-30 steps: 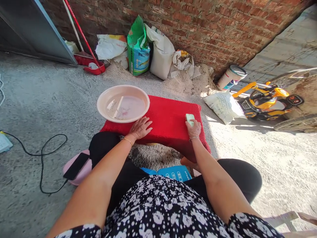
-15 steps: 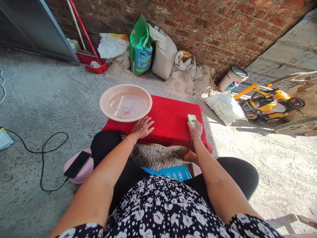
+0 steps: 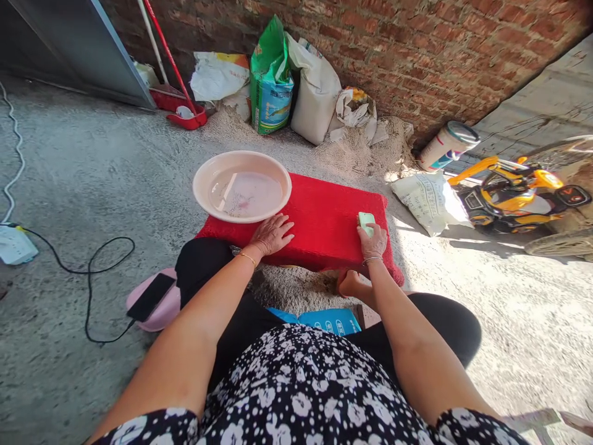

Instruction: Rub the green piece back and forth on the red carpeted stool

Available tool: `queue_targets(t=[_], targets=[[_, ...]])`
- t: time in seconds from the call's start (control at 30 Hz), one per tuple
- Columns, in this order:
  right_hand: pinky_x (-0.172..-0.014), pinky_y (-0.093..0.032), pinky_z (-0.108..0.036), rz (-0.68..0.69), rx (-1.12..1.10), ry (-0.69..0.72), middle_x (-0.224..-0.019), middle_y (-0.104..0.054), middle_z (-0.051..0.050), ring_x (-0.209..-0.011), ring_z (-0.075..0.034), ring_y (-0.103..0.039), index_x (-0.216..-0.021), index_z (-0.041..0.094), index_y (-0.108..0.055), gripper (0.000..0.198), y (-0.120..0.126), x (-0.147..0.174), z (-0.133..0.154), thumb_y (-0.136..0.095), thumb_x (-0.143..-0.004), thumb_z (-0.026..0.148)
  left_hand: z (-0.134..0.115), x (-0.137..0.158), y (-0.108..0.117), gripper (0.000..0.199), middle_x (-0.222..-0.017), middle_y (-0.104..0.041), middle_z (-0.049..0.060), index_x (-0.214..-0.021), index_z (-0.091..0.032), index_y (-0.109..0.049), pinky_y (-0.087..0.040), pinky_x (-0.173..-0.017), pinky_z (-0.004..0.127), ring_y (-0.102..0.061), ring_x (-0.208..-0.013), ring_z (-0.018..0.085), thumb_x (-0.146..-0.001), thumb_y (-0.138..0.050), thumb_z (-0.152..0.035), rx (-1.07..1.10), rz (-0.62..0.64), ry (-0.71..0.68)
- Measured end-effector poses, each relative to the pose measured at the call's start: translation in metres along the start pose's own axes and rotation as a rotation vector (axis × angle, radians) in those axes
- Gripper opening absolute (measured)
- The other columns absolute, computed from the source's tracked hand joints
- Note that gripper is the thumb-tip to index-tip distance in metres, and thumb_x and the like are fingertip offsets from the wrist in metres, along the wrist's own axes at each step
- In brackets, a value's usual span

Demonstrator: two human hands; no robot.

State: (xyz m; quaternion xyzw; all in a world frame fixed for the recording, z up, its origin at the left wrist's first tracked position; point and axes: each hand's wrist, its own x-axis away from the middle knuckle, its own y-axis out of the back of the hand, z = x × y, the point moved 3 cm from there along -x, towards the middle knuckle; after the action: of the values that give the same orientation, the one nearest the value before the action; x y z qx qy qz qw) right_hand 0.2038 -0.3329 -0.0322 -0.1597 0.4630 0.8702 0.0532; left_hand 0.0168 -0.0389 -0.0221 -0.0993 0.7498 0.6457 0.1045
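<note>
A red cloth [image 3: 324, 213] covers a low bench or table in front of my knees. My left hand [image 3: 273, 233] lies flat on its near left part, fingers spread, just by the rim of a pale pink basin [image 3: 202, 201]. Water stands in the basin, and a pale strip shows in it, perhaps a reflection. Near the cloth's right end, my right hand [image 3: 374, 240] is closed over a pale green block [image 3: 365, 219] resting on the cloth. The block is hand-sized with rounded corners; whether it is soap or a brush I cannot tell.
A phone [image 3: 151, 298] on a cable lies on a pink stool [image 3: 169, 314] at my left. Sacks [image 3: 317, 99], a red dustpan [image 3: 188, 119] and a bucket [image 3: 447, 145] line the brick wall. A yellow toy vehicle [image 3: 532, 191] stands at the right.
The whole view has shifted slightly, so things sit a little farther right. Both hands keep about the same places on the cloth. The bare foot below has moved slightly left.
</note>
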Motion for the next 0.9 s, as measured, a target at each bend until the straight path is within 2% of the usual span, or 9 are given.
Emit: queue_targets(t=[0.27,0.47,0.7,0.9], targets=[[-0.087,-0.038,-0.041,-0.004,0.007,0.006,-0.094,-0.055,-0.007,-0.092,-0.025,-0.048,-0.102,0.022,-0.063,0.045,-0.0018,-0.0031,-0.0022,-0.054,-0.076,0.057,0.0010,-0.0001,-0.0016,0.045,-0.137,-0.050,0.010,-0.125,-0.018,-0.058,-0.030,-0.113,0.041,-0.040,-0.131,0.026,-0.091,-0.042,-0.043,0.008,-0.002,0.000],[-0.084,-0.039,-0.041,-0.009,0.021,0.005,-0.092,-0.055,-0.007,-0.090,-0.025,-0.048,-0.101,0.022,-0.064,0.044,-0.0007,-0.0031,-0.0023,-0.056,-0.075,0.057,0.0005,-0.0002,-0.0016,0.045,-0.138,-0.050,0.010,-0.125,-0.017,-0.057,-0.029,-0.113,0.043,-0.039,-0.132,0.027,-0.091,-0.042,-0.043,0.042,0.017,0.010],[-0.087,-0.037,-0.041,-0.016,0.024,0.043,-0.092,-0.053,-0.007,-0.091,-0.025,-0.048,-0.102,0.020,-0.062,0.043,-0.0010,-0.0027,-0.0016,-0.054,-0.079,0.055,0.0010,-0.0002,-0.0033,0.045,-0.139,-0.049,0.010,-0.126,-0.017,-0.057,-0.028,-0.113,0.043,-0.038,-0.133,0.027,-0.091,-0.043,-0.042,0.068,0.019,0.019],[-0.086,-0.038,-0.041,-0.003,0.010,0.015,-0.092,-0.053,-0.007,-0.090,-0.025,-0.048,-0.102,0.021,-0.062,0.043,0.0017,-0.0015,0.0003,-0.055,-0.078,0.055,0.0002,-0.0001,-0.0023,0.045,-0.139,-0.048,0.009,-0.126,-0.018,-0.057,-0.028,-0.113,0.043,-0.038,-0.133,0.026,-0.091,-0.043,-0.042,0.069,0.015,0.026]])
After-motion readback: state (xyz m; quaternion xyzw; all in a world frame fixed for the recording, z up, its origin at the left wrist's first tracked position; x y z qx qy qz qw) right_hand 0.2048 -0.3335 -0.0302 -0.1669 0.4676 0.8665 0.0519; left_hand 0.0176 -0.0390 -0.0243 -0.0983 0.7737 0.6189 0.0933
